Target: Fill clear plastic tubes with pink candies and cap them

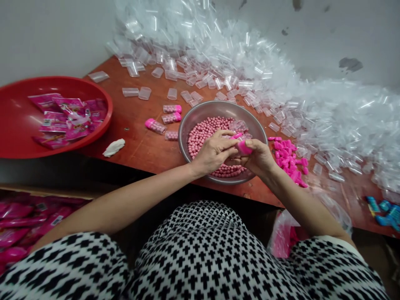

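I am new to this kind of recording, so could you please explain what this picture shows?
There is no machine here: you see a person's own bare left hand and right hand. The one picture comes from a camera worn on the head, looking forward and down. The hands meet over a metal bowl of pink beads. The right hand grips a pink cap; the left hand is close against it, its exact hold partly hidden. On the reddish table, bead-filled tubes lie left of the bowl, loose pink caps lie right of it, and a heap of clear tubes is behind. At far left, a red basin holds pink packets.
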Available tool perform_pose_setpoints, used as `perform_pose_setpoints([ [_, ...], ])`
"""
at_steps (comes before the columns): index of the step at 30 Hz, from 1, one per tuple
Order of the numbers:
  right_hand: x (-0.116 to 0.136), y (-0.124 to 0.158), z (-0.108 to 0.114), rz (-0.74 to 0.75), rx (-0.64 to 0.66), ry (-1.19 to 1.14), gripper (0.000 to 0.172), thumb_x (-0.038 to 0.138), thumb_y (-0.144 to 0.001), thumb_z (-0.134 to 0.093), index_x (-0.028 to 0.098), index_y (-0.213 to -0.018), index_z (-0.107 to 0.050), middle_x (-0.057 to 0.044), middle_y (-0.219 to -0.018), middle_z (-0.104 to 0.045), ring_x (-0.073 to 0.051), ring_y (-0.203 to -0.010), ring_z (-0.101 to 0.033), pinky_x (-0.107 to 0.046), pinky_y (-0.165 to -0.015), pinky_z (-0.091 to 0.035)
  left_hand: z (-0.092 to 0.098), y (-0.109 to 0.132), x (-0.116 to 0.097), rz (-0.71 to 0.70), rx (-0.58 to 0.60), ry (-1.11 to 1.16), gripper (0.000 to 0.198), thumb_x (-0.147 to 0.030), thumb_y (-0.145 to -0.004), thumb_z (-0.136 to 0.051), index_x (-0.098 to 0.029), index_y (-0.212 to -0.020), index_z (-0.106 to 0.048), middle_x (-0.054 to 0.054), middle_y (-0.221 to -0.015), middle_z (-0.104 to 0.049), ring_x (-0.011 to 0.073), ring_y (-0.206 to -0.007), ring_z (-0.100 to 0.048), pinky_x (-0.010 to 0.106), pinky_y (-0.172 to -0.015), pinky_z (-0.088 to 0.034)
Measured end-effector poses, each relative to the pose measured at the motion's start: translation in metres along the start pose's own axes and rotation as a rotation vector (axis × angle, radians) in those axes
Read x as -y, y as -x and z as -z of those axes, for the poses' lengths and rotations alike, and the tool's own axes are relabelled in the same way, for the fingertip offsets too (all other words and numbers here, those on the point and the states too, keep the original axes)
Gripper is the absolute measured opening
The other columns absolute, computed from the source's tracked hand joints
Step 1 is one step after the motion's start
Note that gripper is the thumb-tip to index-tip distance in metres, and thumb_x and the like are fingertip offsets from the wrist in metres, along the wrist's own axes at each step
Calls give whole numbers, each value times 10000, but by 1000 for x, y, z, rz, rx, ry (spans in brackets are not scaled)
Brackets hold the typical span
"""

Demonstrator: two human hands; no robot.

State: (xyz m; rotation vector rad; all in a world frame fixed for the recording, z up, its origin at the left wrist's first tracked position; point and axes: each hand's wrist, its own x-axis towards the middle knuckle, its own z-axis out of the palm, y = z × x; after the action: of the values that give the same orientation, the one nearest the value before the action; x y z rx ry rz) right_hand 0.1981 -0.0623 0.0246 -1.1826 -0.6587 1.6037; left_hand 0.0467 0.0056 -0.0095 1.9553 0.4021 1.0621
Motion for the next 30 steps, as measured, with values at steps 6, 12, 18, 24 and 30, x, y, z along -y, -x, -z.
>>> perform_pose_setpoints([
  [6,-8,-7,-9,0,96,34,301,441,-744,-654,184,-897,-617,-42,-745,-714,-236,-877,-697,-445,-806,-582,2,-1,-5,97,11,-1,166,-214,-824,-615,-199,-914,-753,77,-1053,-698,220,-1108,-595,387,-994,-451],
  [12,12,-2,10,108,94,81,545,688,-761,-572,217,-1030,-628,-74,-1083,-700,-207,-982,-679,-376,-839,-580,56,-12,14,245,-217,120,290,-363,-816,-628,-183,-1024,-722,62,-1002,-728,208,-941,-656,369,-871,-515],
  [18,14,9,30,168,-49,143,465,586,-766,-655,181,-993,-650,-83,-999,-720,-167,-838,-696,-299,-756,-594,125,-21,56,263,-429,-278,337,-418,-811,-643,-209,-1072,-680,27,-1068,-708,212,-1082,-594,408,-998,-424],
  [24,10,19,31,261,-125,189,386,451,-709,-768,166,-954,-681,-80,-914,-734,-153,-761,-694,-275,-715,-579,90,-29,32,-79,244,-696,314,-204,-927,-426,-210,-1169,-625,70,-1241,-627,198,-1222,-504,378,-1054,-366],
  [30,12,33,44,322,-211,206,358,458,-687,-780,191,-904,-685,-53,-845,-733,-151,-712,-689,-310,-712,-580,51,-55,49,-167,856,-889,314,-188,-935,-391,-222,-1146,-621,75,-1323,-561,208,-1170,-534,323,-959,-398],
])
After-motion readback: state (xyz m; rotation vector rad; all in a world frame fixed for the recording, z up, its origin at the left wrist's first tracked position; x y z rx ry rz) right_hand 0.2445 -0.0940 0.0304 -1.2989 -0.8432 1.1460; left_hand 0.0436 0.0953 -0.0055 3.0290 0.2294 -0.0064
